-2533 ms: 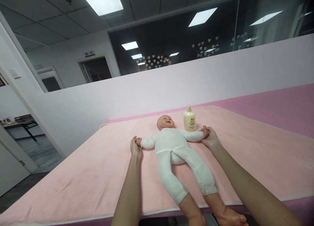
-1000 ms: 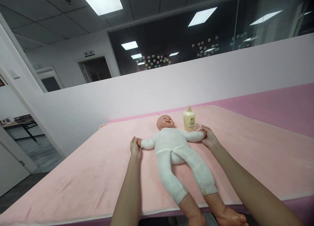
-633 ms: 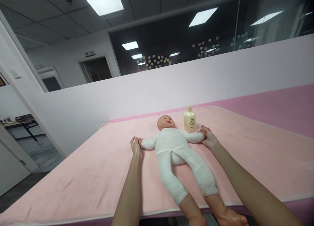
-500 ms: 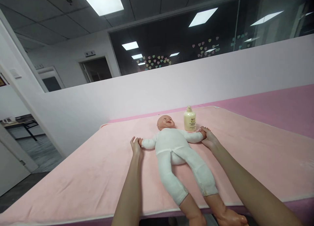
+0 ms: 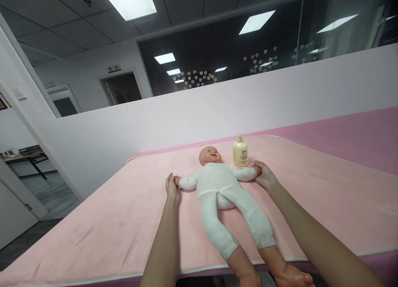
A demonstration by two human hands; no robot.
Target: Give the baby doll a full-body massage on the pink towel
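The left hand [image 5: 172, 186] and the right hand [image 5: 265, 176] each grasp one small fist of the doll [image 5: 219, 180], its arms spread. It lies face up on the pink cloth [image 5: 108, 220], lower legs passing the near edge. An upright bottle [image 5: 240, 153] stands just beyond its arm on the right. Cloth stretches broadly to either side; behind rises the white wall [image 5: 192, 117].

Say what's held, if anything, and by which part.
The doll, by its two hands: the left hand holds the one on the picture's left, the right hand the other.
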